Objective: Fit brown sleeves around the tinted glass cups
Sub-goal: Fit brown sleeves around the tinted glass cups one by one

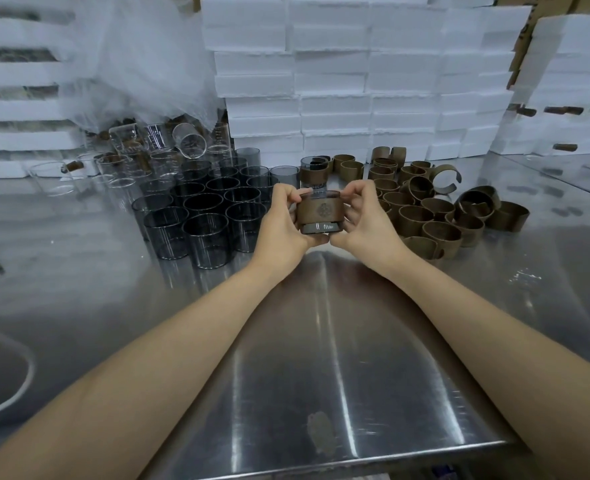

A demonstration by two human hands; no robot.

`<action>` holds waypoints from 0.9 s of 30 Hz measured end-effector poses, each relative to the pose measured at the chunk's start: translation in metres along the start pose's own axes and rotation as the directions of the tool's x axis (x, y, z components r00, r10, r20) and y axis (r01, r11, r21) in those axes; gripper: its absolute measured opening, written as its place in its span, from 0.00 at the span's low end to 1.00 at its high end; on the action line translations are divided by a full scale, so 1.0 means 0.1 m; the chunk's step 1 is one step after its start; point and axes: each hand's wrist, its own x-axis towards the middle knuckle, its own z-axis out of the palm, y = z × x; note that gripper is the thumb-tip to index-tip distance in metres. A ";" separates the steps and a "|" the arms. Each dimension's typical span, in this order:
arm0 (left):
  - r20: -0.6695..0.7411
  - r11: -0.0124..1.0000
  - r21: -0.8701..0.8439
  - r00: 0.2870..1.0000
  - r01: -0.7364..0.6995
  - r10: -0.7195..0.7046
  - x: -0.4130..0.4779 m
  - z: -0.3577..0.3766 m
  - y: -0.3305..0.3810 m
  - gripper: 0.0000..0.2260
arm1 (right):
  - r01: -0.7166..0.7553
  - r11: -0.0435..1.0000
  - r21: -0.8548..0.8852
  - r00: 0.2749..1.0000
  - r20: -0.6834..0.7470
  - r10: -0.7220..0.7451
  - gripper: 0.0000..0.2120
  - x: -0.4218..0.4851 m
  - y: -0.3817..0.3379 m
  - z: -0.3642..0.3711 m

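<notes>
A tinted glass cup [319,228] is held above the steel table [321,341], with a brown sleeve [321,210] wrapped round its middle and a round emblem facing me. My left hand [281,225] grips the cup and sleeve from the left, fingers curled over the rim. On the other side my right hand [362,220] grips them too, fingertips pinching the sleeve's top edge. Several bare tinted cups [203,216] stand clustered to the left. Several loose brown sleeves [435,209] lie to the right.
Clear glass cups [137,157] lie and stand at the back left under a plastic sheet. One sleeved cup [314,173] stands behind my hands. Stacks of white foam boxes [355,81] wall off the back. The table's front edge [321,462] is near me.
</notes>
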 end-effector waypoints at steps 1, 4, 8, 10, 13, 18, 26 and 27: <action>0.008 1.000 -0.007 1.000 0.002 -0.002 0.00 0.00 0.00 0.31 | 0.004 1.000 -0.029 1.000 0.013 -0.004 0.29 0.00 0.00 -0.01; 0.025 1.000 0.002 1.000 0.006 -0.006 -0.01 -0.01 0.01 0.30 | 0.015 0.996 -0.091 0.999 0.029 -0.013 0.28 0.00 0.01 -0.05; 0.027 1.000 -0.008 1.000 0.009 -0.009 -0.02 0.00 0.04 0.29 | 0.044 0.993 -0.109 0.999 0.024 -0.041 0.28 -0.01 0.00 -0.05; 0.025 1.000 0.011 1.000 -0.001 0.001 -0.02 0.00 0.05 0.29 | 0.048 0.992 -0.114 0.999 0.024 -0.046 0.28 -0.01 -0.01 -0.05; 0.003 0.999 0.036 1.000 -0.002 0.001 -0.02 0.01 0.03 0.29 | 0.013 0.999 -0.049 0.998 0.055 -0.010 0.27 -0.01 -0.03 -0.05; -0.019 0.975 0.217 0.999 0.054 -0.051 -0.01 -0.02 -0.03 0.27 | -0.088 0.996 0.009 0.983 0.161 0.086 0.28 -0.04 -0.02 -0.04; 0.109 0.958 0.263 0.983 0.117 -0.150 -0.01 0.02 -0.06 0.22 | -0.056 0.876 -0.479 0.997 -0.075 0.023 0.25 -0.01 0.00 -0.07; 0.118 0.947 0.299 0.981 0.115 -0.156 -0.01 0.03 -0.07 0.21 | -0.051 0.846 -0.531 0.997 -0.079 0.010 0.24 0.00 0.00 -0.08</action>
